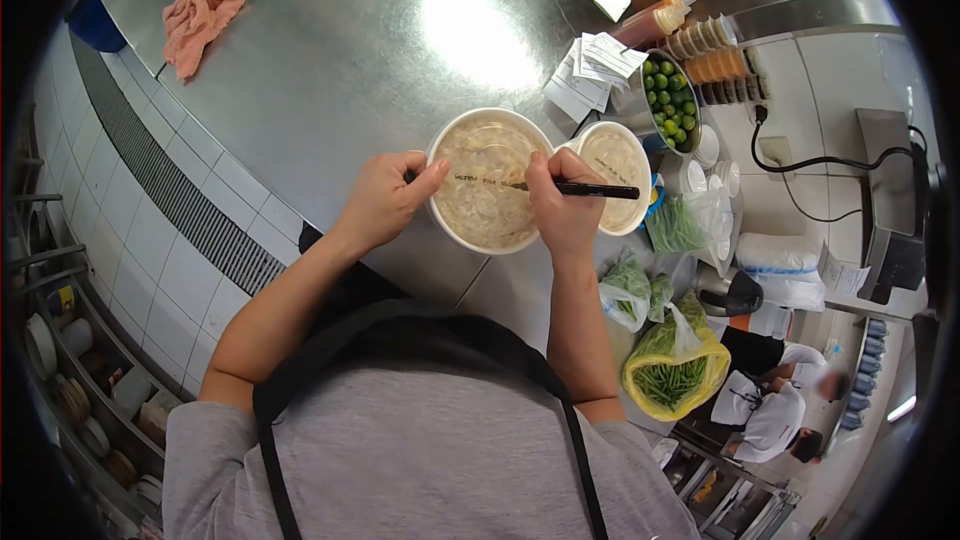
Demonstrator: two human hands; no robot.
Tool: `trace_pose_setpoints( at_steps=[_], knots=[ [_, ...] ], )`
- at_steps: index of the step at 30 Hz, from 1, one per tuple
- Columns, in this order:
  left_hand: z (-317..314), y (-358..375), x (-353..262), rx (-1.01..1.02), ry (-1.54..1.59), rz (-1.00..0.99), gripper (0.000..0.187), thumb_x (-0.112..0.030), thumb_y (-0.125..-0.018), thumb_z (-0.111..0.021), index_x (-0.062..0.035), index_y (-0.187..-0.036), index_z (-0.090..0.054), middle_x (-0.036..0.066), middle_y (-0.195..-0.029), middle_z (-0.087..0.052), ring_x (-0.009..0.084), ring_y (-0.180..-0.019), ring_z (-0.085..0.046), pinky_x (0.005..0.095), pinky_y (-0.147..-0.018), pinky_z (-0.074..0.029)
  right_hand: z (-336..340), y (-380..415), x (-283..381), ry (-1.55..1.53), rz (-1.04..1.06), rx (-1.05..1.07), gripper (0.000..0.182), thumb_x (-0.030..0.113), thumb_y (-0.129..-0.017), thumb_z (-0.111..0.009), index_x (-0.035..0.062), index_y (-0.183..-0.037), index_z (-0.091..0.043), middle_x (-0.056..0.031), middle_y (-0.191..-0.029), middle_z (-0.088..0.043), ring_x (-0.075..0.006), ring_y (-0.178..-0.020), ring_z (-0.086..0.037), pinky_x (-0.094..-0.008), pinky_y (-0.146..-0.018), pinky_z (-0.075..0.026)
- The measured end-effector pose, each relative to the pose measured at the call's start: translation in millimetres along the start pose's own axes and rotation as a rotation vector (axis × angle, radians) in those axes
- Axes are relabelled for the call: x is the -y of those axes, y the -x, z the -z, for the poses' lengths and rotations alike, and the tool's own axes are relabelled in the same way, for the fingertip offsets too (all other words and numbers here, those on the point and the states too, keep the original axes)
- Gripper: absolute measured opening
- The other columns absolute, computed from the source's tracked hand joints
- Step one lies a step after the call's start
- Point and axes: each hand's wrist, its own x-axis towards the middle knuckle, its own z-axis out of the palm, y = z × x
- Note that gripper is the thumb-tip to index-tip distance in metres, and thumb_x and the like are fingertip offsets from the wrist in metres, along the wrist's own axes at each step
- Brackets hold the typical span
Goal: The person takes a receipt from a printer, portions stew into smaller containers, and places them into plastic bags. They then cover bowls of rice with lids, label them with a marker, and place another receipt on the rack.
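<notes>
On steel counter (330, 50), two lidded tubs (487, 180), perhaps one marker (590, 191)

We see the left hand (385, 198) steadying the rim of a large lidded tub (488, 180) on the steel counter (340, 50), while the right hand (562, 208) grips a black marker (590, 191) with its tip on the lid, where a line of writing shows. A smaller tub (617, 172) touches it. A pink cloth (198, 15) lies near the counter's far corner; a tin of limes (670, 100) sits by paper slips (592, 70).
</notes>
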Motion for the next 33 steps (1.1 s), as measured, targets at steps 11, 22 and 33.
trace_pose_setpoints(
  at_steps=[11,22,33],
  knots=[
    [-0.5,1.0,-1.3,-0.022,0.014,-0.031,0.038,-0.03,-0.083,-0.052,0.0015,-0.061,-0.053,0.001,-0.046,-0.04,0.0063,-0.047,-0.035,0.0251,-0.043,-0.028,0.2,-0.7,1.1,-0.031,-0.009,-0.017,0.032,0.001,-0.074,-0.055,0.0061,-0.051,-0.034,0.004,-0.047,-0.038,-0.0018,-0.044,-0.031,-0.0215,-0.04,-0.025],
    [-0.3,-0.2,3.9,-0.028,-0.007,-0.023,0.038,-0.029,-0.084,-0.052,0.0011,-0.061,-0.052,0.0,-0.047,-0.039,0.0058,-0.048,-0.034,0.0248,-0.043,-0.028,8.2,-1.6,-11.1,0.035,0.016,-0.065,0.033,0.001,-0.074,-0.057,0.0053,-0.051,-0.034,0.0047,-0.048,-0.036,-0.0017,-0.047,-0.031,-0.0211,-0.042,-0.026],
    [-1.8,-0.4,2.1,-0.032,0.033,-0.03,0.037,-0.029,-0.084,-0.052,0.0009,-0.061,-0.053,-0.001,-0.047,-0.04,0.0055,-0.048,-0.034,0.0244,-0.043,-0.028,10.3,-2.8,-11.2,0.037,-0.005,-0.068,0.035,0.0,-0.074,-0.056,0.0067,-0.05,-0.031,0.0058,-0.048,-0.033,-0.0013,-0.047,-0.028,-0.021,-0.041,-0.023]
  ],
)
